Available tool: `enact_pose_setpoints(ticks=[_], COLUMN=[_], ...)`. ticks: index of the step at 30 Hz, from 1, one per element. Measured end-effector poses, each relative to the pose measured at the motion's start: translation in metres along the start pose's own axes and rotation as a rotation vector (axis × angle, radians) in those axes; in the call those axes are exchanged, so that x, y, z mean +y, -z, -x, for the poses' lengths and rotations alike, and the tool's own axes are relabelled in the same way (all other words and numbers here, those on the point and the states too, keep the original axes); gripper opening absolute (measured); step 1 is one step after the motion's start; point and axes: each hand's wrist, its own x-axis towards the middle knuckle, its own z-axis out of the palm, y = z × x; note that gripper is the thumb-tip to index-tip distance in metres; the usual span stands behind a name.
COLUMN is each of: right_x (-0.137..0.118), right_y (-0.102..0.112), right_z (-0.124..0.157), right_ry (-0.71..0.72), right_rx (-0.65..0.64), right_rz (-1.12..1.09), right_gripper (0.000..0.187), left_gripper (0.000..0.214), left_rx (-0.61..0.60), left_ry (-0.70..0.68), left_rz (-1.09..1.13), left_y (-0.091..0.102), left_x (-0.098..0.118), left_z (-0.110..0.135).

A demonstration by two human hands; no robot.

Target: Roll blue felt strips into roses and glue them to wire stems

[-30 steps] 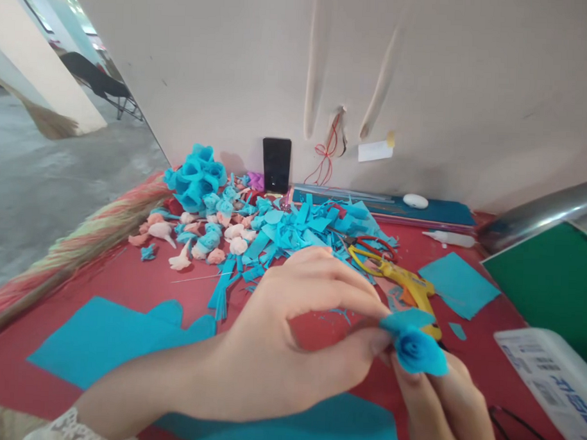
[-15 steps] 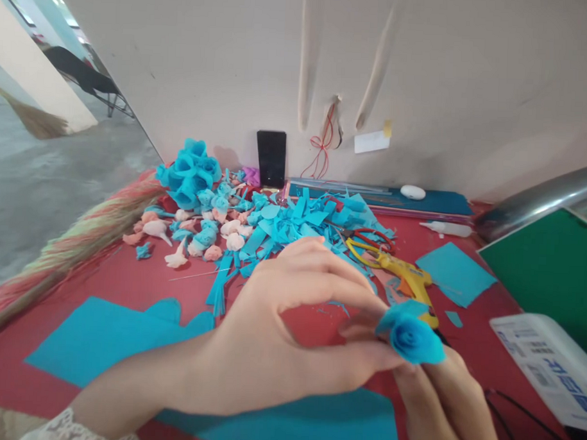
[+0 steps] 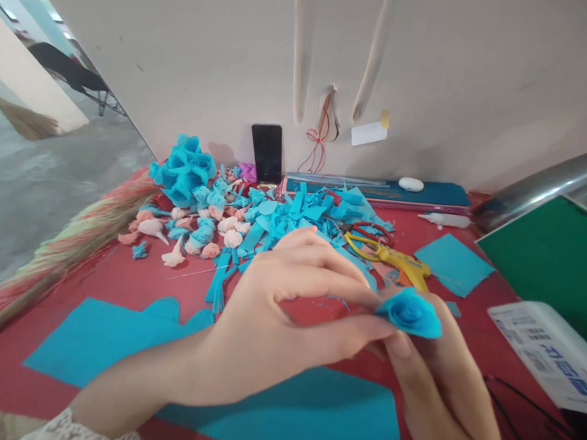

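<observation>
A small rolled blue paper rose (image 3: 409, 312) is held above the red table (image 3: 128, 278), right of centre. My left hand (image 3: 275, 322) reaches across from the lower left, thumb and fingertips pinching the rose's left edge. From underneath, my right hand (image 3: 442, 385) grips the base of the rose with closed fingers. Just behind the rose lies a yellow glue gun (image 3: 407, 267).
A heap of blue paper strips (image 3: 293, 223), small blue and pink paper buds (image 3: 201, 233) and a blue flower cluster (image 3: 182, 171) lie further back. Red-handled scissors (image 3: 370, 234), blue sheets (image 3: 101, 341), a black phone (image 3: 266, 153), a white box (image 3: 543, 354), a green board (image 3: 552, 267).
Both hands have risen slightly with the rose, and the rose has tipped flatter so its spiral faces more upward. My right hand shows more of its fingers beneath it.
</observation>
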Motion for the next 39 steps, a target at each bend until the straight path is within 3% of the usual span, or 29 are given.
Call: enact_pose_setpoints(ticks=[6, 12, 16, 21, 30, 39], right_x=[0.006, 0.014, 0.012, 0.010, 0.007, -0.002], right_y=[0.001, 0.003, 0.002, 0.004, 0.006, 0.002], right_z=[0.004, 0.009, 0.008, 0.009, 0.015, 0.011], right_ry=[0.057, 0.039, -0.022, -0.102, -0.097, 0.017], right_rx=[-0.018, -0.059, -0.111, -0.104, -0.054, -0.080], right_rz=[0.061, -0.037, -0.133, -0.128, -0.081, -0.053], right_gripper=[0.017, 0.025, 0.033, 0.022, 0.022, 0.018], left_gripper=[0.006, 0.028, 0.012, 0.006, 0.010, 0.007], left_rx=[-0.019, -0.091, -0.044, -0.038, -0.020, -0.037], left_ry=[0.042, 0.062, 0.048, 0.022, -0.012, -0.045], left_rz=[0.021, 0.044, 0.015, 0.010, 0.046, 0.000], left_y=[0.002, 0.005, 0.003, 0.001, 0.000, -0.002], left_x=[0.002, 0.000, -0.001, -0.003, -0.005, -0.007], left_z=[0.002, 0.004, 0.001, -0.001, 0.003, 0.000])
